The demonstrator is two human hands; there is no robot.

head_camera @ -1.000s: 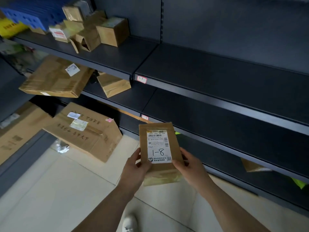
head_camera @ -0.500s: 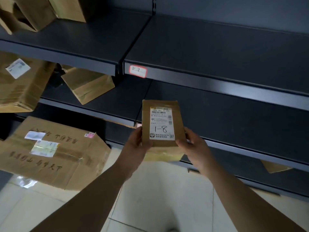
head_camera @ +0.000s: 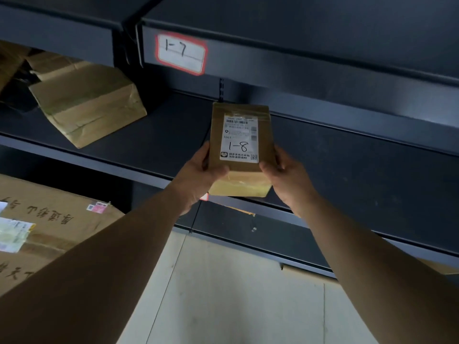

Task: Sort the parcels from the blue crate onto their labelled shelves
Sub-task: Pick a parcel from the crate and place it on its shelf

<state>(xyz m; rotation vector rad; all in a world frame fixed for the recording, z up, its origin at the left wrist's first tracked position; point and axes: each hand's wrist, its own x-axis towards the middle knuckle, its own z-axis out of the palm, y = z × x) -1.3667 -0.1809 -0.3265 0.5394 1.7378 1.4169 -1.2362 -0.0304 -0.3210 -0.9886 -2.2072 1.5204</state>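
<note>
A small brown cardboard parcel [head_camera: 239, 150] with a white label marked "1-8" is held upright in front of the dark metal shelving. My left hand [head_camera: 198, 177] grips its lower left edge and my right hand [head_camera: 285, 175] grips its lower right edge. The parcel hovers over the front of the middle shelf board [head_camera: 347, 165]. A red-bordered tag [head_camera: 181, 53] reading "1-7" is stuck on the front lip of the shelf above. Just under the parcel a bit of another red-edged tag [head_camera: 204, 196] peeks out; its writing is hidden. The blue crate is out of view.
A brown paper-wrapped parcel [head_camera: 87, 105] lies on the middle shelf to the left. A large cardboard box [head_camera: 44, 229] with handwriting leans at the lower left. Pale tiled floor [head_camera: 223, 294] lies below, and a parcel corner [head_camera: 439, 266] shows on the lowest shelf at right.
I have come much closer to the shelving, and both hands have carried the parcel up and forward to the middle shelf. The "1-7" tag is now large and readable.
</note>
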